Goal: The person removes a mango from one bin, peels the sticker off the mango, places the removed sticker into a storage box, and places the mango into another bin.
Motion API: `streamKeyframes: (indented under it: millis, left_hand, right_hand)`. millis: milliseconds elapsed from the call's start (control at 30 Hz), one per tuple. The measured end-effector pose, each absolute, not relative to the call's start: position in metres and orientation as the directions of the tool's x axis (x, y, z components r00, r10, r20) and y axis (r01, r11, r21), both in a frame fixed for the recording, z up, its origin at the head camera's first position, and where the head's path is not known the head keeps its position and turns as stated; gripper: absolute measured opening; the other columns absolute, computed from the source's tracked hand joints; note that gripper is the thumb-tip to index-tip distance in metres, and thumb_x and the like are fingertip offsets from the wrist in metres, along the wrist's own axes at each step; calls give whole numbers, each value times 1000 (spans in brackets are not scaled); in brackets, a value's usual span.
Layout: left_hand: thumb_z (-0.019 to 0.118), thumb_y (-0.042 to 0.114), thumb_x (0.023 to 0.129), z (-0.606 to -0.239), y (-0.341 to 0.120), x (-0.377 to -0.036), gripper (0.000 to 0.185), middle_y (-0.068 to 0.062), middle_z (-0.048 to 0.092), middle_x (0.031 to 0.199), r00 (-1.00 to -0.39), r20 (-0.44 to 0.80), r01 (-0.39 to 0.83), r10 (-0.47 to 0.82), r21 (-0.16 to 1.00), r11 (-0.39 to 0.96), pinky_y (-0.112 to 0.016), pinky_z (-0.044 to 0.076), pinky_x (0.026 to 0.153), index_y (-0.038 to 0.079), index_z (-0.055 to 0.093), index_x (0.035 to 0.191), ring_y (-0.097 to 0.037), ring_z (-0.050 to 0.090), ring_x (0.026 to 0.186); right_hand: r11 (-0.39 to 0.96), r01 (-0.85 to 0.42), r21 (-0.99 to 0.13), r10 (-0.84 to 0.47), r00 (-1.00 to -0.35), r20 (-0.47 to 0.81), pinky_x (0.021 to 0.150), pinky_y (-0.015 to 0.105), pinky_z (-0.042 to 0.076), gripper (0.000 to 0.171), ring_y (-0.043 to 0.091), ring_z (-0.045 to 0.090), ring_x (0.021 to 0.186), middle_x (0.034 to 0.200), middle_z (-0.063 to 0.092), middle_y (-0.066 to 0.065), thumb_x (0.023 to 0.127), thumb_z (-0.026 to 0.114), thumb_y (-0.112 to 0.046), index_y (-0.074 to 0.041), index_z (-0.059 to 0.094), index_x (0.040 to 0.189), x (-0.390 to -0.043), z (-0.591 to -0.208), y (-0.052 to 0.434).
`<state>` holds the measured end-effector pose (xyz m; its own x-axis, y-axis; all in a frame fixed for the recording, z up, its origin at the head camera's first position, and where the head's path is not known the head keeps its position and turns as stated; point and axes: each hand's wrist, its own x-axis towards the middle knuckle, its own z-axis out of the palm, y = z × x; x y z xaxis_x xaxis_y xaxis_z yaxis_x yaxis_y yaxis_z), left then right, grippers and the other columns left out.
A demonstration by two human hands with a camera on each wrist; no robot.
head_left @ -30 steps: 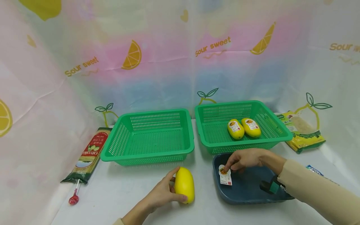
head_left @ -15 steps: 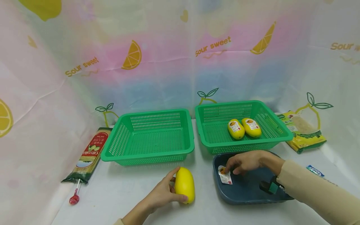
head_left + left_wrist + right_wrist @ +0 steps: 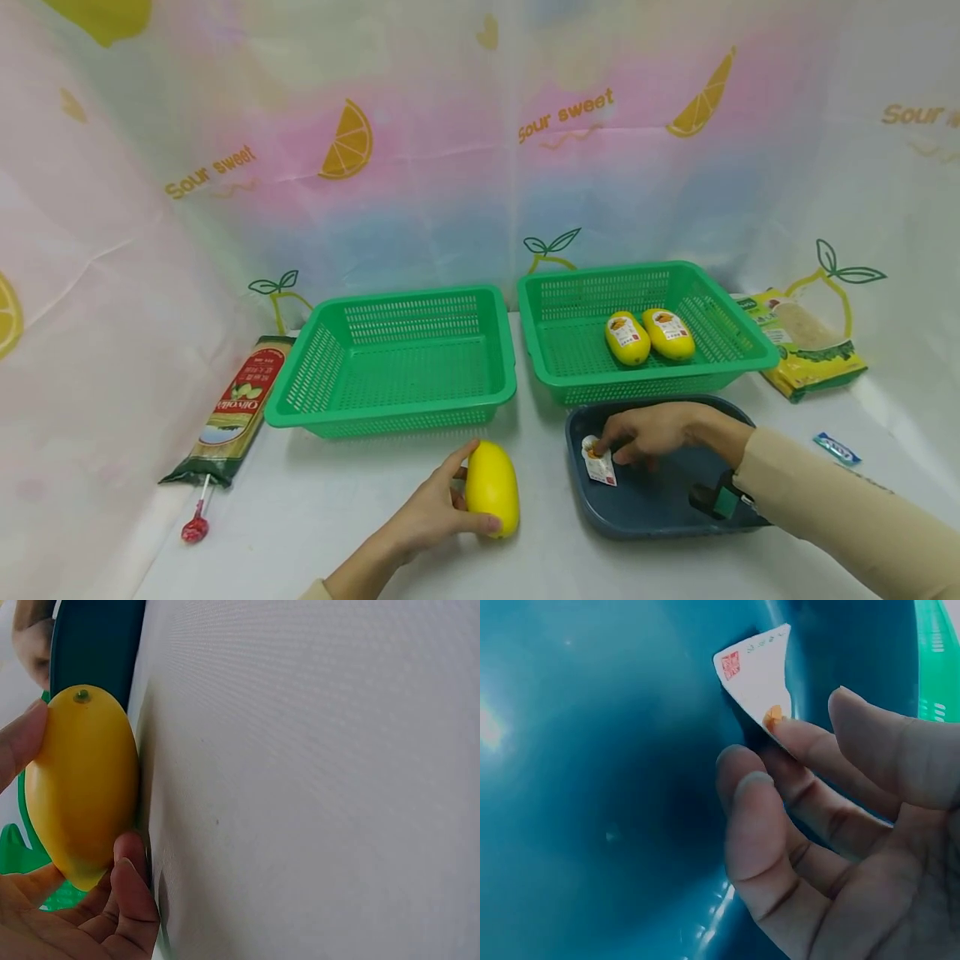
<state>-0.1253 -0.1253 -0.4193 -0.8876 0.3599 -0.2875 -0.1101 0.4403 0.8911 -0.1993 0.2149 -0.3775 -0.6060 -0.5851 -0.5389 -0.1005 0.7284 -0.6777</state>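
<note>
My left hand [image 3: 480, 487] grips a plain yellow mango [image 3: 495, 492] that lies on the white table in front of the left basket. The left wrist view shows the thumb and fingers of this hand [image 3: 75, 817] round the mango [image 3: 82, 780]. My right hand [image 3: 611, 446] is low over the dark blue tray [image 3: 660, 500], and its index finger and thumb pinch the orange end of a white label [image 3: 600, 460]. Seen from the right wrist, the label [image 3: 754, 671] lifts off the tray [image 3: 592, 787] at the tips of that hand [image 3: 806, 712].
Two green baskets stand behind: the left one [image 3: 405, 298] has nothing in it, the right one [image 3: 645, 271] holds two labelled mangoes [image 3: 627, 337] [image 3: 669, 333]. A noodle packet [image 3: 236, 408] and lollipop [image 3: 195, 527] lie left; a yellow-green bag [image 3: 810, 346] and a small blue wrapper [image 3: 836, 447] lie right.
The right hand's fingers have closed in a little on the label, whose edge has lifted. The left hand and mango have stayed put. The head view has shifted slightly.
</note>
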Motion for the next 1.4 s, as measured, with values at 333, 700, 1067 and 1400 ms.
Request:
streamKeyframes:
  millis: [333, 700, 1067, 1400]
  left_hand:
    - [90, 22, 69, -418, -125, -126, 110, -21, 47, 133, -889, -283, -104, 359, 891, 442, -28, 42, 69, 18, 24, 157, -20, 47, 81]
    - [90, 23, 70, -419, -124, -125, 109, -19, 47, 133, -887, -287, -105, 361, 888, 448, -28, 41, 69, 19, 24, 157, -20, 47, 83]
    - [90, 23, 69, -419, -124, -126, 110, -19, 47, 135, -888, -289, -108, 357, 886, 451, -29, 42, 70, 19, 24, 157, -20, 47, 84]
    - [90, 23, 69, -420, -125, -126, 109, -19, 48, 135, -890, -290, -110, 351, 885, 453, -28, 41, 68, 19, 24, 157, -20, 47, 83]
  right_hand:
    - [720, -102, -686, -580, -631, -515, 61, 29, 47, 31, 15, 53, 71, 116, 60, 6, 98, 55, -8, -8, 65, 128, -201, -381, 212]
    - [707, -35, -706, -509, -719, -474, 61, 28, 46, 18, 15, 56, 71, 88, 65, 3, 94, 64, -12, -4, 67, 109, -201, -393, 212]
    - [711, -150, -687, -540, -741, -398, 54, 22, 44, 19, 9, 51, 59, 72, 60, -2, 82, 78, -12, -3, 65, 93, -201, -397, 205]
    - [790, -322, -521, -527, -791, -310, 56, 18, 40, 25, 6, 47, 64, 73, 54, -4, 76, 84, -17, -9, 61, 82, -197, -402, 194]
